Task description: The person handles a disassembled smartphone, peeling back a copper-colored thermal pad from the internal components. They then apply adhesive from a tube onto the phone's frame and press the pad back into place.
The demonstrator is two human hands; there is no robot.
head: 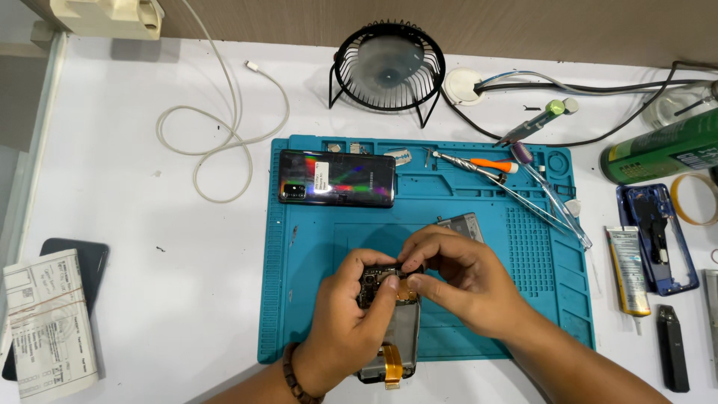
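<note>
An opened phone body (396,333) with bare circuit board, silver battery and an orange flex cable lies on the teal work mat (314,247). My left hand (348,322) grips its upper left side. My right hand (456,280) pinches a small part at the top edge of the board with thumb and forefinger. A dark glossy phone back cover (336,178) lies apart on the mat's upper left. A small grey metal piece (464,223) sits just behind my right hand.
Screwdrivers and tweezers (516,179) lie on the mat's upper right. A black desk fan (387,66) and a white cable (217,127) are at the back. A blue phone frame (658,236), glue tube (627,269), green bottle (662,153) stand right; a dark phone with papers (48,318) left.
</note>
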